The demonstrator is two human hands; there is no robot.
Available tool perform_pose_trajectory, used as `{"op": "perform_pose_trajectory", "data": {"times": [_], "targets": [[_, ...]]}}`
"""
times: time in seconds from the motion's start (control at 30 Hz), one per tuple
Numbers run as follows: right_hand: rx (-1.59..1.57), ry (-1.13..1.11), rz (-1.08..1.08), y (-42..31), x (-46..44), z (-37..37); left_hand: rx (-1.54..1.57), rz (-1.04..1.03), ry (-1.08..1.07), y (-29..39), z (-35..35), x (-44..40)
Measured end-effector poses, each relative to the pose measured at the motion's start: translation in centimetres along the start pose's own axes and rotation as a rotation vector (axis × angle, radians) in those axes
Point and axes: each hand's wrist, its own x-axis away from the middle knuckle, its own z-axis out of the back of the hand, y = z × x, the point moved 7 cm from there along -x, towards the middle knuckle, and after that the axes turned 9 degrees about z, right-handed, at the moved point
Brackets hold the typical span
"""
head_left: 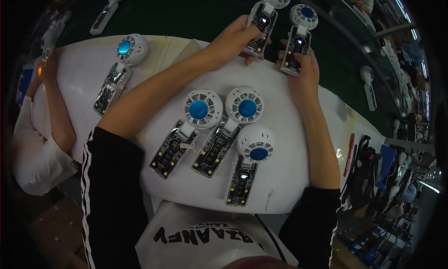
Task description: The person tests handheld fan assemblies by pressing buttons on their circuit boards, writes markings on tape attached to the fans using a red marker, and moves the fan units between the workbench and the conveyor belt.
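Note:
My left hand (237, 39) is closed round the handle of a small handheld fan (266, 14), its thumb on the dark front, where a small display glows white. To its right, my right hand (305, 75) grips a second handheld fan (303, 21), with the thumb pressed on the lower handle and its display lit too. Both fans have a white round head with a blue centre and a handle showing a circuit board. Nearer me lie three similar fans: a left one (172, 150), a middle one (217, 147) and a right one (241, 180) with a lit display.
The white table (186, 192) borders a dark green belt (186, 17) carrying more fans. Another fan (112, 87) lies at the left, near a co-worker's arm (58, 105). A red pen (349, 154) and a black pouch (364, 175) are at the right edge.

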Motion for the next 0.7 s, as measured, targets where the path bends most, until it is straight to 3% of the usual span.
{"op": "perform_pose_trajectory", "data": {"times": [0.7], "targets": [[-0.105,0.001,-0.005,-0.3,0.2,0.4,-0.041,-0.030,-0.056,1.0,-0.8,0.6]]}}
